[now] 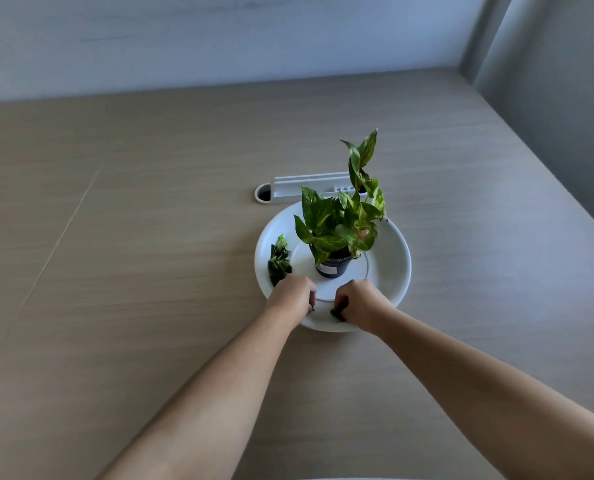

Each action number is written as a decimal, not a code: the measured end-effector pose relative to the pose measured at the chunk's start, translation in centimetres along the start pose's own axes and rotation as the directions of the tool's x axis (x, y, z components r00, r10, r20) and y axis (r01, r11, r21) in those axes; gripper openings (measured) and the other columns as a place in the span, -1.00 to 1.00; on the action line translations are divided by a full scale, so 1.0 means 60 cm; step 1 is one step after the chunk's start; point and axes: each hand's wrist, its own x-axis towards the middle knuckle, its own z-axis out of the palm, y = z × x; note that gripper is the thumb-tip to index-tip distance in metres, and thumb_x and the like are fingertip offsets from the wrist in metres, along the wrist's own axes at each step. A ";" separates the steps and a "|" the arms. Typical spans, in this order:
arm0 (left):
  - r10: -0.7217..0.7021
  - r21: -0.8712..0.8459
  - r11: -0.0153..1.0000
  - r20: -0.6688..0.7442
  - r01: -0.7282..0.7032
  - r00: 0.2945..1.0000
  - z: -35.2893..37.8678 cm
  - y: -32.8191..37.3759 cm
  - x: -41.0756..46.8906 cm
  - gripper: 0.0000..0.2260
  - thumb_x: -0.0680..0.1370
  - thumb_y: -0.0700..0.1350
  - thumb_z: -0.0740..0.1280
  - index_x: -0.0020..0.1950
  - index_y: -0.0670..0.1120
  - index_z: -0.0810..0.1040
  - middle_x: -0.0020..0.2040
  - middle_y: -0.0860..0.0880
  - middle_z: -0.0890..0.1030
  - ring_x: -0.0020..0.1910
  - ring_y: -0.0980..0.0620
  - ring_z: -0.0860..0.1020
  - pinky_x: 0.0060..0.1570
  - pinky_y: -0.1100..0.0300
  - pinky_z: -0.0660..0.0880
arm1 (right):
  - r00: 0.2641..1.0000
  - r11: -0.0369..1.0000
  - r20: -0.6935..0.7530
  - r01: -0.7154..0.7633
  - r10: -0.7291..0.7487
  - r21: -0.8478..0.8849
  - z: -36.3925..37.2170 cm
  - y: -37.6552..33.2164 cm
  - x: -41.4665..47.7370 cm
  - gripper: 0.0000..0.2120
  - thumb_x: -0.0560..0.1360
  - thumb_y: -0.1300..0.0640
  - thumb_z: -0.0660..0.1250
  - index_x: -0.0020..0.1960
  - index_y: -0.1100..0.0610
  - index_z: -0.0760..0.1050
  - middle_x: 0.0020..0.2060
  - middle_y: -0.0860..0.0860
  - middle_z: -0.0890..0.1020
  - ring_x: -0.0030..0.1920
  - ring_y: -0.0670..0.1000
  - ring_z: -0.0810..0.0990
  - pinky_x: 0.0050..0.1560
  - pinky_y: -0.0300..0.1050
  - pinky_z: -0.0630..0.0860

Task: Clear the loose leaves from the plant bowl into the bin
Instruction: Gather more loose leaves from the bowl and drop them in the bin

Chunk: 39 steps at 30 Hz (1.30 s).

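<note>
A wide white bowl (389,268) sits on the wooden table and holds a small dark pot (333,266) with a green leafy plant (340,223). A clump of loose leaves (279,259) lies on the bowl's left inner slope. My left hand (292,296) rests at the bowl's near rim with its fingers curled; what it holds is hidden. My right hand (357,303) is beside it on the near rim, with its fingers closed on a dark loose leaf (337,314). No bin is in view.
Just behind the bowl a white power strip (309,185) stands up from a cable slot (263,195) in the table. A wall runs along the table's far edge, and the table's right edge slants down toward the near right.
</note>
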 end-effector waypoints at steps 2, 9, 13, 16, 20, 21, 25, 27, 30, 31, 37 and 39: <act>0.008 -0.040 0.999 -0.041 -0.010 0.999 0.000 -0.004 0.000 -0.87 0.45 -0.36 0.34 -0.11 -0.22 0.67 -0.05 -0.15 0.70 -0.12 -0.06 0.63 -0.25 0.32 0.45 | 0.998 0.992 -0.048 -0.033 0.039 0.121 -0.013 0.004 0.000 -0.89 0.38 0.31 0.41 -0.10 0.21 0.65 -0.11 0.14 0.70 -0.23 -0.01 0.53 -0.27 -0.26 0.49; -0.028 -0.204 0.979 -0.255 -0.025 0.966 -0.032 -0.026 -0.010 -0.91 0.43 -0.33 0.36 -0.15 -0.22 0.66 -0.08 -0.10 0.70 -0.03 -0.01 0.62 -0.11 0.28 0.45 | 0.975 0.951 -0.161 -0.100 0.153 0.293 -0.054 0.017 -0.013 -0.91 0.37 0.33 0.42 -0.15 0.21 0.66 -0.17 0.13 0.70 -0.27 -0.04 0.53 -0.40 -0.37 0.42; -0.034 -0.235 0.971 -0.269 -0.031 0.963 -0.030 -0.015 -0.025 -0.91 0.44 -0.33 0.36 -0.17 -0.23 0.67 -0.10 -0.09 0.71 -0.14 0.08 0.58 -0.13 0.31 0.43 | 0.973 0.941 -0.172 -0.089 0.152 0.328 -0.053 0.022 -0.031 -0.91 0.36 0.34 0.43 -0.16 0.21 0.65 -0.19 0.13 0.70 -0.23 0.00 0.57 -0.39 -0.32 0.46; 0.001 -0.240 0.969 -0.259 -0.066 0.966 -0.020 0.020 -0.040 -0.90 0.44 -0.34 0.36 -0.20 -0.21 0.66 -0.12 -0.09 0.71 -0.19 0.11 0.55 -0.14 0.27 0.48 | 0.965 0.934 -0.212 -0.075 0.157 0.349 -0.063 0.040 -0.055 -0.93 0.37 0.32 0.42 -0.17 0.21 0.65 -0.28 0.09 0.66 -0.30 -0.02 0.55 -0.42 -0.27 0.45; 0.124 -0.192 0.966 -0.243 -0.173 0.962 0.009 0.115 -0.067 -0.90 0.43 -0.32 0.37 -0.18 -0.19 0.67 -0.14 -0.12 0.70 -0.16 0.01 0.59 -0.13 0.21 0.51 | 0.935 0.914 -0.283 -0.089 0.214 0.397 -0.086 0.094 -0.113 -0.90 0.34 0.35 0.42 -0.24 0.18 0.65 -0.42 -0.02 0.56 -0.37 0.00 0.51 -0.56 -0.36 0.41; 0.155 -0.184 0.962 -0.234 -0.200 0.960 0.019 0.145 -0.075 -0.89 0.42 -0.33 0.36 -0.18 -0.18 0.68 -0.16 -0.12 0.70 -0.17 0.00 0.60 -0.14 0.20 0.51 | 0.927 0.910 -0.298 -0.096 0.230 0.404 -0.093 0.113 -0.134 -0.90 0.33 0.34 0.43 -0.26 0.16 0.64 -0.45 -0.03 0.55 -0.38 0.00 0.51 -0.53 -0.34 0.44; 0.297 -0.143 0.935 -0.186 -0.325 0.936 0.069 0.291 -0.104 -0.86 0.38 -0.33 0.35 -0.19 -0.15 0.68 -0.17 -0.12 0.71 -0.16 -0.04 0.62 -0.14 0.20 0.54 | 0.865 0.874 -0.352 -0.178 0.358 0.452 -0.131 0.227 -0.246 -0.89 0.32 0.31 0.46 -0.28 0.12 0.64 -0.39 0.02 0.59 -0.34 0.04 0.54 -0.37 -0.18 0.52; 0.392 -0.113 0.906 -0.146 -0.409 0.908 0.108 0.381 -0.123 -0.84 0.36 -0.34 0.34 -0.19 -0.15 0.69 -0.17 -0.13 0.71 -0.15 -0.05 0.64 -0.14 0.20 0.54 | 0.819 0.838 -0.370 -0.225 0.439 0.497 -0.151 0.304 -0.328 -0.90 0.35 0.33 0.43 -0.23 0.16 0.64 -0.37 0.02 0.59 -0.37 0.00 0.52 -0.43 -0.26 0.42; 0.537 -0.084 0.836 -0.072 -0.542 0.840 0.183 0.532 -0.158 -0.84 0.36 -0.35 0.35 -0.19 -0.18 0.70 -0.16 -0.14 0.71 -0.13 -0.06 0.65 -0.17 0.24 0.50 | 0.705 0.768 -0.408 -0.306 0.580 0.563 -0.169 0.431 -0.474 -0.91 0.35 0.33 0.42 -0.22 0.18 0.65 -0.33 0.03 0.59 -0.41 -0.10 0.49 -0.57 -0.39 0.33; 0.587 -0.076 0.804 -0.050 -0.589 0.808 0.213 0.587 -0.174 -0.85 0.37 -0.35 0.36 -0.19 -0.18 0.69 -0.15 -0.14 0.71 -0.13 -0.06 0.65 -0.18 0.26 0.48 | 0.648 0.740 -0.427 -0.336 0.630 0.582 -0.171 0.474 -0.528 -0.91 0.34 0.33 0.43 -0.22 0.18 0.65 -0.32 0.03 0.60 -0.38 -0.07 0.51 -0.56 -0.41 0.32; 0.810 -0.083 0.583 0.131 -0.808 0.571 0.417 0.871 -0.299 -0.88 0.35 -0.35 0.38 -0.21 -0.19 0.68 -0.20 -0.12 0.71 -0.22 0.01 0.62 -0.27 0.35 0.43 | 0.347 0.498 -0.374 -0.416 0.860 0.761 -0.113 0.679 -0.830 -0.89 0.30 0.33 0.47 -0.18 0.23 0.66 -0.24 0.13 0.68 -0.23 -0.02 0.54 -0.46 -0.51 0.29; 0.836 -0.071 0.520 0.248 -0.851 0.490 0.481 0.934 -0.338 -0.89 0.36 -0.33 0.39 -0.21 -0.18 0.68 -0.20 -0.13 0.72 -0.17 -0.04 0.66 -0.19 0.26 0.49 | 0.249 0.409 -0.331 -0.414 0.910 0.813 -0.077 0.720 -0.899 -0.89 0.31 0.34 0.45 -0.16 0.25 0.66 -0.17 0.16 0.71 -0.21 -0.03 0.53 -0.35 -0.35 0.37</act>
